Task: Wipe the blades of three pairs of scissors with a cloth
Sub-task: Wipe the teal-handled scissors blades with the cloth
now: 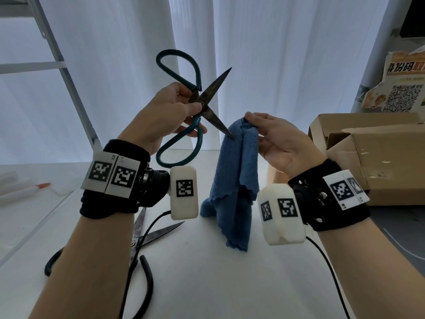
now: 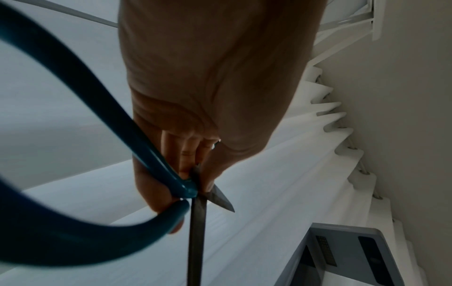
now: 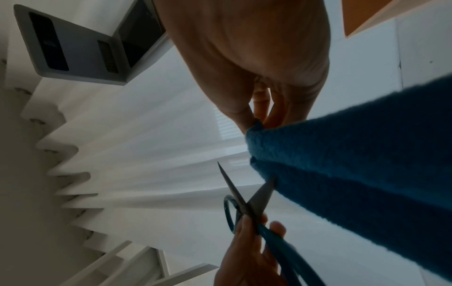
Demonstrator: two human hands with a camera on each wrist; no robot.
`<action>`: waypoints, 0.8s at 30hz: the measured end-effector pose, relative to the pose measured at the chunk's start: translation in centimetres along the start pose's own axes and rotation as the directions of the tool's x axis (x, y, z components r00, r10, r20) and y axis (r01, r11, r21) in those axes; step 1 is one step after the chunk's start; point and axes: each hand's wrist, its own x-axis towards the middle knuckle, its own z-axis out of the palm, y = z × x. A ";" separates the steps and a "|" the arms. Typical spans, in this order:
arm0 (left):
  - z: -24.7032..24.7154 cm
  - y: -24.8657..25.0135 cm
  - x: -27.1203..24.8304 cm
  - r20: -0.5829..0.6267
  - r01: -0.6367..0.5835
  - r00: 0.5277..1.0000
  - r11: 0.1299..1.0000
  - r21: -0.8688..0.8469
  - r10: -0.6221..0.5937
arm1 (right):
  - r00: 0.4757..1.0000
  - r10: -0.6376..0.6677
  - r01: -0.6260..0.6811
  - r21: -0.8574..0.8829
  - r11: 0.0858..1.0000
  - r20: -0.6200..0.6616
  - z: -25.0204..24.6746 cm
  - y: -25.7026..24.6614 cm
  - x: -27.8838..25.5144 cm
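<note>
Mid-frame, my left hand grips the teal scissors, blades spread, lower tip touching the blue cloth pinched by my right hand. Black scissors wait on the surface lower left; can't spot a third pair.

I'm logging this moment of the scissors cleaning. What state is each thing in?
teal-handled scissors: blades spread, lower tip at the cloth
blue cloth: hanging, pinched at its top
black-handled scissors: lying open on the table
cardboard box: flaps open
left hand: grips the teal scissors
right hand: pinches the cloth
</note>
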 end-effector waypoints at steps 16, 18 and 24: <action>0.7 -0.2 0.3 -0.039 -0.019 0.999 0.997 0.069 0.022 | 0.990 -0.140 0.131 -0.290 0.948 -0.012 1.0 0.6 -0.2; 0.6 -0.4 0.5 -0.044 -0.017 0.999 0.997 0.078 0.020 | 0.989 -0.148 0.143 -0.246 0.959 -0.002 1.1 0.5 -0.4; 0.7 -0.2 0.1 0.081 -0.035 0.996 0.995 0.098 0.027 | 0.989 -0.150 0.150 0.003 0.989 0.020 1.3 0.6 -0.5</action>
